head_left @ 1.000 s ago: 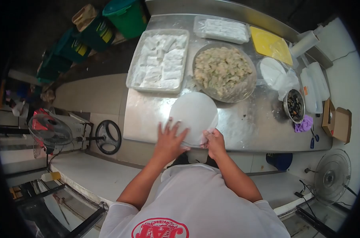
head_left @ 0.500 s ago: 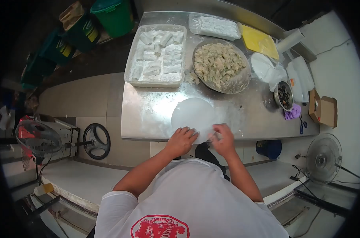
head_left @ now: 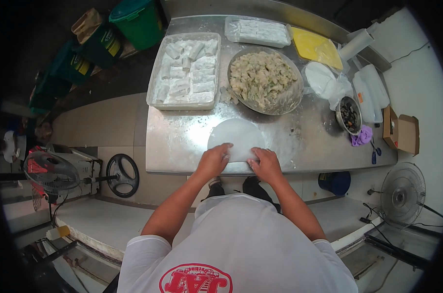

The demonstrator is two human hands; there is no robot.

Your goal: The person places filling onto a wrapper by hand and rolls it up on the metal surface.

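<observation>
A round, translucent white rice paper sheet (head_left: 236,138) lies flat near the front edge of the steel table. Its near edge runs straight between my two hands and looks turned over. My left hand (head_left: 214,161) grips this edge at its left end, fingers curled. At the right end, my right hand (head_left: 266,165) pinches the same edge between thumb and fingers. Beyond the sheet stands a wide metal bowl (head_left: 299,101) heaped with a pale, chunky filling (head_left: 263,78). Left of it, a plastic tub (head_left: 182,105) holds several white-dusted rolls (head_left: 203,79).
At the back are another container of rolls (head_left: 258,31) and a yellow board (head_left: 317,47). To the right stand a small bowl of dark pieces (head_left: 349,115), a purple cloth (head_left: 362,136), scissors (head_left: 375,152) and an open cardboard box (head_left: 401,131). White powder speckles the table (head_left: 172,139).
My hands have moved apart to the two ends of the sheet's near edge. That edge, which hung past the table's front, now lies straight on the table. The view has shifted slightly.
</observation>
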